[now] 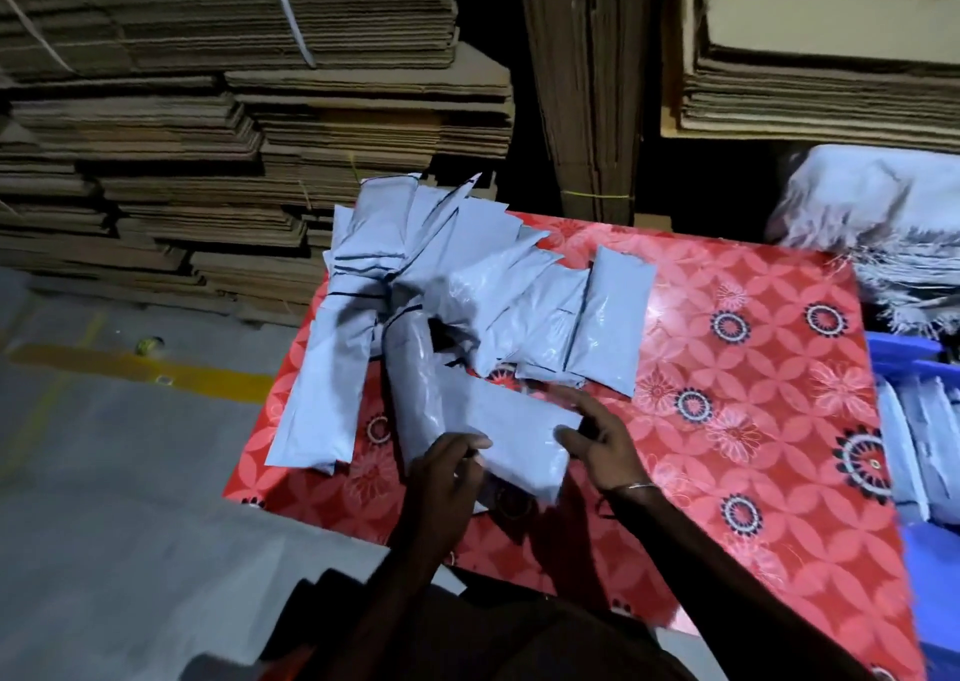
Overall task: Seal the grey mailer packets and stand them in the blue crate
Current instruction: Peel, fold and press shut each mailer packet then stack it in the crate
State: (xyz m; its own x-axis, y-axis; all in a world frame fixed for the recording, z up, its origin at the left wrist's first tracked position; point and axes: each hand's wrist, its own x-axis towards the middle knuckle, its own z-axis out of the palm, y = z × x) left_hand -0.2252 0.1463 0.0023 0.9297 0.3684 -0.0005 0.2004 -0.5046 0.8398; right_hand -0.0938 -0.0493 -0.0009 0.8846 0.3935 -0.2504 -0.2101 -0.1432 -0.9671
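Fingers point(467, 442) of the left hand point(447, 472) curl round the grey packet point(498, 420) at its near end; the right hand point(605, 452) pinches its right edge, over the near table point(727, 317). Press the flap flat along its whole length before carrying it right to the blue crate point(935, 556).

Dim indoor light. The glossy red flower-patterned counter point(753, 327) shows soft glare across its far half, and the shiny grey plastic mailer packets point(519, 285) catch pale highlights. Deep shadow lies at the counter's near edge and between the stacked flattened brown cardboard sheets point(260, 124). Beyond the right edge, a heap of grey bags point(872, 223) is blurred.
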